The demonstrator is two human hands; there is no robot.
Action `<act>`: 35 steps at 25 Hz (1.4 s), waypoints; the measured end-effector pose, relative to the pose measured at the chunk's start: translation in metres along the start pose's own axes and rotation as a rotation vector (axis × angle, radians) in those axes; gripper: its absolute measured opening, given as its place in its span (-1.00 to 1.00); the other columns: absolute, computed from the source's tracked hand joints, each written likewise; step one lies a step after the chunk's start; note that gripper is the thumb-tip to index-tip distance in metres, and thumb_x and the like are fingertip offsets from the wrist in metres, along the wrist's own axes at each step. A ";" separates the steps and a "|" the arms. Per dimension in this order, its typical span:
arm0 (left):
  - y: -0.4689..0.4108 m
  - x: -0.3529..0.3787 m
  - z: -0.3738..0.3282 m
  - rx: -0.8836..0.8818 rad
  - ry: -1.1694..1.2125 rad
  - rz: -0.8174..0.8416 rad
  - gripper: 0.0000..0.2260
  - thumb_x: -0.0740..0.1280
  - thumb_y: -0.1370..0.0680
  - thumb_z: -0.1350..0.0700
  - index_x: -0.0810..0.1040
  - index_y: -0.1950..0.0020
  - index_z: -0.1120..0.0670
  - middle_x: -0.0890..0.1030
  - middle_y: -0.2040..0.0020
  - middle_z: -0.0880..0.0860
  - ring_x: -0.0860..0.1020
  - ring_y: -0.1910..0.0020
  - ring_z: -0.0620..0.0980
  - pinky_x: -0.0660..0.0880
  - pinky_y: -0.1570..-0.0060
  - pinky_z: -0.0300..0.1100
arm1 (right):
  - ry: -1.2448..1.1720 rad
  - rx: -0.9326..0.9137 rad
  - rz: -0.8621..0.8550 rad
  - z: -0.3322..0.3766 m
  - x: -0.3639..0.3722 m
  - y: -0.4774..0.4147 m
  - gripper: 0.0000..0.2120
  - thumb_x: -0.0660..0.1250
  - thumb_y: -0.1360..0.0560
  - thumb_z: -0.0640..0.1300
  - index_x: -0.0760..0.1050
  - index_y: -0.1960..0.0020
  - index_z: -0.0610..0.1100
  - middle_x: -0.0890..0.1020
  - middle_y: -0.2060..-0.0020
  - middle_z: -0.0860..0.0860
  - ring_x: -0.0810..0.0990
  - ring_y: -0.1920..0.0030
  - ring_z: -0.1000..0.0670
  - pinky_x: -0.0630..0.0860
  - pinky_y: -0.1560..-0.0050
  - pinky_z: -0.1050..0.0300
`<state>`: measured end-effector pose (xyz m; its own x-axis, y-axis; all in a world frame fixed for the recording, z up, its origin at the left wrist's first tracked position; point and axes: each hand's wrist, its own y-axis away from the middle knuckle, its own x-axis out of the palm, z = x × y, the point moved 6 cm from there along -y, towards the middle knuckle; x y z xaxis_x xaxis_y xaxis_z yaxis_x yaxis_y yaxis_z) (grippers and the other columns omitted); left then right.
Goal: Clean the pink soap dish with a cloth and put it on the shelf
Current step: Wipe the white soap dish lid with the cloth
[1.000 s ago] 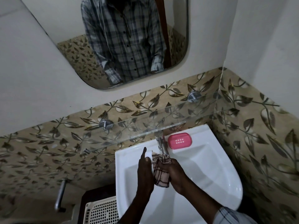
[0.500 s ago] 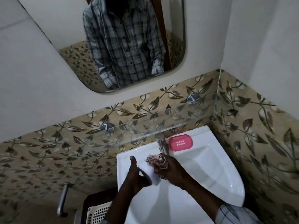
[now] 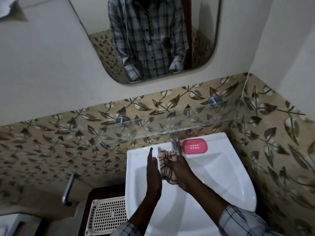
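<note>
the left hand (image 3: 153,169), fingers straight, presses flat against the cloth (image 3: 166,165); the right hand (image 3: 180,169) curls round it. right of the tap (image 3: 174,143), the pink soap dish (image 3: 194,146) sits on the sink (image 3: 221,167) rim, under the glass shelf (image 3: 170,123).

We count one pink soap dish (image 3: 194,146), one patterned cloth (image 3: 167,166) and two hands, the left hand (image 3: 153,174) and the right hand (image 3: 180,169). Around them we find one white basin (image 3: 230,176), one metal tap (image 3: 174,142), one glass shelf (image 3: 170,125) on two round metal brackets (image 3: 122,120) (image 3: 214,100) and one mirror (image 3: 201,40) (it reflects one person in a checked shirt). Lower left we make out one white perforated basket (image 3: 107,215) and one metal bar (image 3: 68,189) on the wall.
</note>
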<state>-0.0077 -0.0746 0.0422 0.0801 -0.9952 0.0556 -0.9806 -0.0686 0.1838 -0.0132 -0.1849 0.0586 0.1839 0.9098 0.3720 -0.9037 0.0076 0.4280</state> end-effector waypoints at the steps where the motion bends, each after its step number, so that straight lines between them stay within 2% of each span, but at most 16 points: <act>1: 0.007 -0.001 0.002 0.117 -0.084 0.043 -0.56 0.08 -0.68 -0.09 0.23 -0.58 -0.12 0.39 -0.52 -0.03 0.37 -0.50 -0.01 0.34 -0.46 0.08 | -0.066 0.106 -0.055 0.001 0.001 -0.004 -0.84 0.30 -0.57 -0.30 0.59 -0.12 -0.27 0.69 -0.02 -0.23 0.67 -0.07 -0.25 0.53 -0.22 -0.28; 4: 0.021 -0.012 0.013 0.292 -0.314 0.144 -0.43 0.05 -0.64 -0.24 0.02 -0.62 -0.13 0.17 -0.61 -0.04 0.15 -0.60 -0.01 0.12 -0.57 0.00 | -0.085 0.214 0.021 0.009 0.012 -0.007 -0.98 0.43 -0.50 -0.23 0.60 0.09 -0.18 0.67 0.15 -0.19 0.67 0.13 -0.17 0.56 -0.07 -0.16; 7: 0.018 -0.014 0.016 0.255 -0.311 0.285 -0.38 0.09 -0.60 -0.32 0.00 -0.60 -0.19 0.10 -0.62 -0.20 0.11 -0.58 -0.25 0.20 -0.46 -0.36 | 0.044 0.010 0.071 0.014 0.013 -0.005 -0.89 0.45 -0.42 -0.40 0.59 0.14 -0.23 0.65 0.21 -0.19 0.66 0.24 -0.10 0.59 0.20 0.07; 9: 0.011 -0.022 0.019 -0.072 -0.072 0.179 -0.46 0.07 -0.60 -0.32 0.22 -0.55 -0.17 0.27 -0.59 -0.06 0.29 -0.53 -0.10 0.26 -0.46 -0.22 | 0.239 -0.180 0.071 0.022 0.006 -0.008 -0.75 0.50 -0.36 -0.42 0.54 -0.01 -0.31 0.66 0.14 -0.17 0.64 0.14 -0.08 0.59 0.14 0.07; 12: -0.002 -0.028 0.030 -0.635 0.319 0.192 -0.12 -0.06 -0.52 -0.47 0.47 -0.37 0.26 0.54 -0.25 0.40 0.53 -0.15 0.39 0.40 -0.22 0.22 | 0.683 -0.390 0.301 0.023 0.010 -0.005 -0.53 0.54 -0.34 -0.27 0.49 -0.19 -0.11 0.68 0.04 0.05 0.64 0.06 0.15 0.55 0.01 0.23; 15: -0.013 -0.020 0.011 -0.763 0.426 0.224 -0.32 0.09 -0.58 -0.32 0.55 -0.16 0.30 0.65 -0.02 0.35 0.54 -0.10 0.34 0.40 -0.09 0.30 | 1.026 -0.470 0.432 0.008 0.014 0.006 -0.58 0.39 -0.41 -0.12 0.46 -0.24 0.11 0.68 -0.07 0.09 0.63 -0.06 0.18 0.53 -0.06 0.27; 18: -0.022 -0.012 0.005 -0.578 0.432 0.125 -0.54 0.44 -0.42 -0.11 0.63 -0.09 0.25 0.66 0.11 0.23 0.61 0.08 0.18 0.54 0.04 0.00 | 0.700 -0.371 0.314 0.006 0.016 0.003 -0.75 0.36 -0.50 -0.20 0.58 -0.09 0.09 0.70 -0.02 0.06 0.65 -0.03 0.15 0.58 -0.10 0.15; 21: -0.018 -0.016 0.021 -0.264 0.385 -0.044 -0.61 0.24 -0.62 -0.07 0.56 -0.36 0.09 0.62 -0.25 0.16 0.67 -0.11 0.03 0.62 0.01 -0.10 | 0.446 -0.113 0.082 0.006 0.016 -0.010 -0.89 0.36 -0.56 -0.16 0.63 -0.05 -0.14 0.72 0.02 -0.14 0.71 0.02 -0.11 0.62 -0.11 -0.19; 24: -0.007 -0.018 0.017 0.138 -0.011 0.039 -0.38 0.17 -0.59 -0.22 0.13 -0.61 -0.04 0.35 -0.49 -0.10 0.39 -0.42 -0.29 0.41 -0.30 -0.33 | 0.281 0.132 0.035 0.010 0.011 -0.017 -0.86 0.41 -0.53 -0.16 0.62 -0.01 -0.23 0.71 0.10 -0.20 0.70 0.15 -0.15 0.65 0.04 -0.10; 25: -0.003 -0.017 0.016 0.207 -0.127 0.091 -0.31 0.14 -0.59 -0.26 -0.01 -0.63 -0.03 0.22 -0.57 -0.08 0.23 -0.52 -0.26 0.28 -0.45 -0.28 | 0.302 0.145 0.078 0.012 0.012 -0.017 -0.80 0.45 -0.50 -0.18 0.61 -0.04 -0.30 0.69 0.11 -0.23 0.69 0.14 -0.16 0.63 0.03 -0.12; 27: 0.005 -0.010 0.019 0.265 -0.317 0.223 -0.42 0.06 -0.68 -0.11 -0.13 -0.62 -0.07 -0.01 -0.65 -0.04 0.00 -0.61 -0.18 0.03 -0.57 -0.19 | 0.393 0.096 0.121 0.016 0.011 -0.015 -0.70 0.48 -0.44 -0.30 0.55 -0.12 -0.41 0.65 0.09 -0.27 0.66 0.11 -0.18 0.60 -0.03 -0.18; 28: 0.007 -0.010 0.024 0.209 -0.261 0.261 -0.50 0.05 -0.71 -0.03 -0.08 -0.60 -0.15 0.01 -0.65 -0.04 0.04 -0.61 -0.17 0.06 -0.56 -0.19 | 0.425 0.047 0.131 0.017 0.009 -0.015 -0.67 0.48 -0.42 -0.36 0.54 -0.15 -0.41 0.66 0.07 -0.26 0.67 0.10 -0.19 0.61 0.00 -0.15; 30: 0.006 -0.019 0.030 -0.091 0.119 0.121 -0.67 0.08 -0.69 -0.11 0.26 -0.46 -0.33 0.33 -0.54 -0.02 0.41 -0.43 -0.14 0.37 -0.37 -0.24 | 0.503 -0.069 0.180 0.021 0.006 -0.015 -0.60 0.47 -0.39 -0.41 0.53 -0.21 -0.29 0.69 -0.01 -0.21 0.69 0.03 -0.19 0.63 0.05 -0.09; 31: 0.004 -0.024 0.034 -0.286 0.276 0.049 -0.63 0.07 -0.65 -0.25 0.40 -0.42 -0.25 0.46 -0.44 0.07 0.53 -0.29 -0.01 0.47 -0.24 -0.15 | 0.584 -0.150 0.224 0.024 0.005 -0.013 -0.54 0.49 -0.37 -0.40 0.52 -0.24 -0.20 0.69 -0.04 -0.17 0.68 -0.01 -0.16 0.62 0.04 -0.07; 33: 0.001 -0.019 0.033 -0.607 0.462 0.161 -0.22 0.01 -0.53 -0.46 0.49 -0.37 0.14 0.55 -0.25 0.31 0.57 -0.13 0.29 0.54 -0.07 0.17 | 0.903 -0.354 0.337 0.026 0.010 -0.008 -0.48 0.54 -0.33 -0.29 0.49 -0.24 -0.10 0.68 -0.06 -0.06 0.65 -0.06 -0.07 0.58 -0.04 0.00; 35: -0.007 -0.010 0.017 -0.652 0.405 0.260 -0.28 0.17 -0.50 -0.40 0.58 -0.15 0.26 0.62 -0.06 0.33 0.57 -0.04 0.34 0.48 -0.03 0.27 | 1.152 -0.488 0.355 0.018 0.013 0.004 -0.45 0.55 -0.33 -0.15 0.45 -0.27 -0.03 0.69 -0.05 0.02 0.65 -0.07 0.00 0.57 -0.05 0.05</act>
<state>-0.0048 -0.0652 0.0240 0.0450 -0.8626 0.5039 -0.6848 0.3406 0.6442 -0.0069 -0.1803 0.0801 -0.3084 0.7225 -0.6188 -0.9256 -0.3780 0.0200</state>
